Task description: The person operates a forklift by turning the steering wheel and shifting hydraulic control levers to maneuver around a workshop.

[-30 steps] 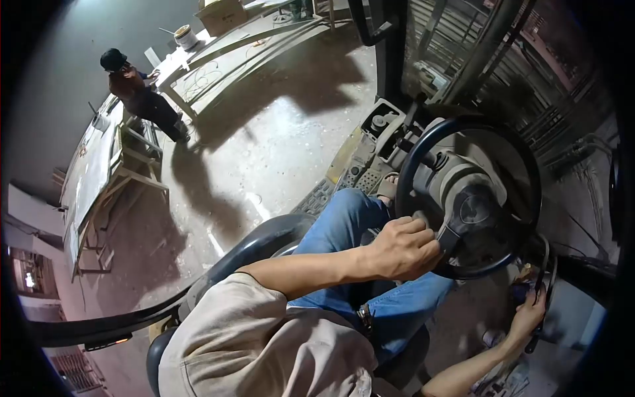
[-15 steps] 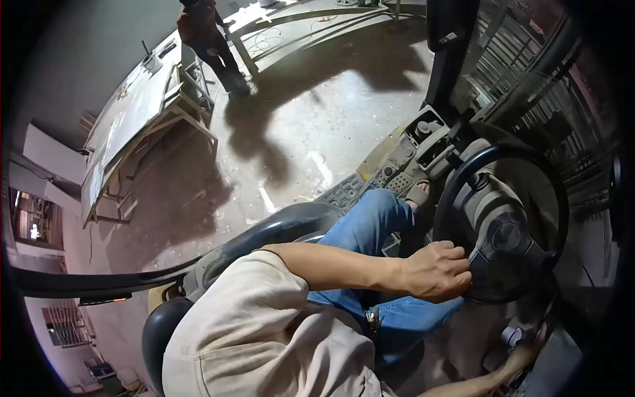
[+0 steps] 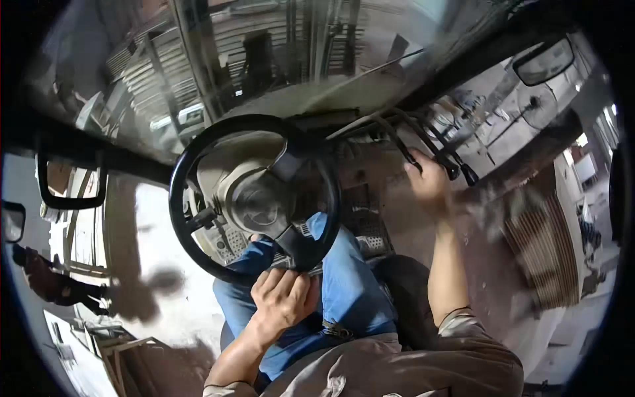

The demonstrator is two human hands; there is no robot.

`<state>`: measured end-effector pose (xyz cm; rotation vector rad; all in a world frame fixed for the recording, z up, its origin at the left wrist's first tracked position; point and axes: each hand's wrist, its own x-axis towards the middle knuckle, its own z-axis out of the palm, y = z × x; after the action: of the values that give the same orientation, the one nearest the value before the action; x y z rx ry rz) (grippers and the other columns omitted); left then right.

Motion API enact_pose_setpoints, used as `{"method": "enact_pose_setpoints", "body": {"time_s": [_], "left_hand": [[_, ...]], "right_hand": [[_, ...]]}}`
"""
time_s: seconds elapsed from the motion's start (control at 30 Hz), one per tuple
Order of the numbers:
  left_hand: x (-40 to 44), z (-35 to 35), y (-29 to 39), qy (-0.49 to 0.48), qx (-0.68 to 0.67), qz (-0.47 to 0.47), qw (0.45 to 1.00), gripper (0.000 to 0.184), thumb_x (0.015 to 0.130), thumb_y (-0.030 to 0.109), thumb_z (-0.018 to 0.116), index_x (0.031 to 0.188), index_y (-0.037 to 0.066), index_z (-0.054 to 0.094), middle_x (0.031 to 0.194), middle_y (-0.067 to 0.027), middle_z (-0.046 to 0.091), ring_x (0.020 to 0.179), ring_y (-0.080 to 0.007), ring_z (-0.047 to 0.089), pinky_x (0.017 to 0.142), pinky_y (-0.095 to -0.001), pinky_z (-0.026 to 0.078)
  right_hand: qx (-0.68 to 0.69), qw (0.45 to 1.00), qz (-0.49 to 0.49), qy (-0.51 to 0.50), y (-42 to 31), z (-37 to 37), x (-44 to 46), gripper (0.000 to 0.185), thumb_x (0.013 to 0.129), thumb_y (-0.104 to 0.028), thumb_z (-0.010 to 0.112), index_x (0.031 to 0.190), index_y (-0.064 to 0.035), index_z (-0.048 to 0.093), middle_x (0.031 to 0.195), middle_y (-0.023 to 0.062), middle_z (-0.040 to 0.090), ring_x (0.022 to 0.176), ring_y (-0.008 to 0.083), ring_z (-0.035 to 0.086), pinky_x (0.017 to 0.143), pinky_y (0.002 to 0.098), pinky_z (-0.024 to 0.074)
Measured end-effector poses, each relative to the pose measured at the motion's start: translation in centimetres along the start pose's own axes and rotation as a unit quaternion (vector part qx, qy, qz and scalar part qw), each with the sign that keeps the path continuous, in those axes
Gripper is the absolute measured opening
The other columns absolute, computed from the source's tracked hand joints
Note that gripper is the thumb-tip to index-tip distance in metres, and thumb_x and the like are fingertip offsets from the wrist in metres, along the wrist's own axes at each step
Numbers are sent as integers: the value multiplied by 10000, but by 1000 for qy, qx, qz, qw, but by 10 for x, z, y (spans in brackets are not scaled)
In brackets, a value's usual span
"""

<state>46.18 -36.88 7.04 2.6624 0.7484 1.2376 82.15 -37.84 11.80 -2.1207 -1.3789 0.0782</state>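
Observation:
A black steering wheel (image 3: 177,188) is in front of me, its grey column rising behind it. My left hand (image 3: 284,298) is closed over the wheel's lower rim, knuckles up. On the right side, my right hand (image 3: 433,188) reaches forward with fingers curled at the black-tipped control levers (image 3: 395,135). Its thumb lies by one lever's grip, and another lever knob (image 3: 470,175) stands just to the right of the fingers. Part of the grip is hidden behind the hand. Below the wheel, pedals and a perforated floor plate (image 3: 372,245) show between and beside my legs.
Slatted stacks (image 3: 159,86) stand beyond the windshield. Mirrors hang at the right (image 3: 546,61) and left (image 3: 71,204). A pile of thin sheets (image 3: 542,248) lies to the right, near a fan (image 3: 539,106). At the left, a person (image 3: 56,281) stands near work tables.
My view has swung from the left side to straight ahead. The left hand stays on the wheel's rim. My right hand, low at the edge before, now shows at the levers.

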Motion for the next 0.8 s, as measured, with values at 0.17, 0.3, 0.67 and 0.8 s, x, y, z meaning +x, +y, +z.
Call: {"method": "enact_pose_setpoints", "body": {"time_s": [0.17, 0.3, 0.67, 0.8], "left_hand": [[24, -5, 28, -49, 11, -50, 998, 137, 816, 68, 736, 767, 44, 610, 680, -95, 570, 590, -269, 539, 549, -381, 419], [28, 2, 51, -14, 86, -93, 992, 164, 886, 25, 629, 733, 12, 570, 662, -126, 549, 577, -295, 539, 541, -402, 442], [36, -15, 27, 77, 109, -233, 963, 274, 976, 66, 584, 714, 17, 525, 638, -104, 486, 549, -262, 474, 521, -392, 365], [34, 14, 62, 40, 80, -146, 985, 245, 886, 67, 655, 675, 72, 530, 632, -79, 483, 549, -254, 498, 514, -390, 386]], "right_hand": [[-19, 999, 25, 3, 31, -36, 4, 424, 983, -270, 598, 1336, -38, 637, 1236, 248, 678, 1168, 430, 632, 976, 471, 513], [-37, 999, -21, 33, 70, -66, 5, 399, 954, -207, 622, 1313, -33, 640, 1209, 262, 676, 1140, 437, 642, 950, 463, 530], [-1, 999, 6, 41, 63, -73, 11, 385, 912, -137, 606, 1279, -25, 641, 1192, 260, 679, 1108, 427, 662, 929, 447, 528], [15, 999, 40, -10, 40, -77, 11, 356, 964, -139, 603, 1295, -11, 630, 1179, 254, 685, 1089, 418, 670, 904, 451, 518]]}}
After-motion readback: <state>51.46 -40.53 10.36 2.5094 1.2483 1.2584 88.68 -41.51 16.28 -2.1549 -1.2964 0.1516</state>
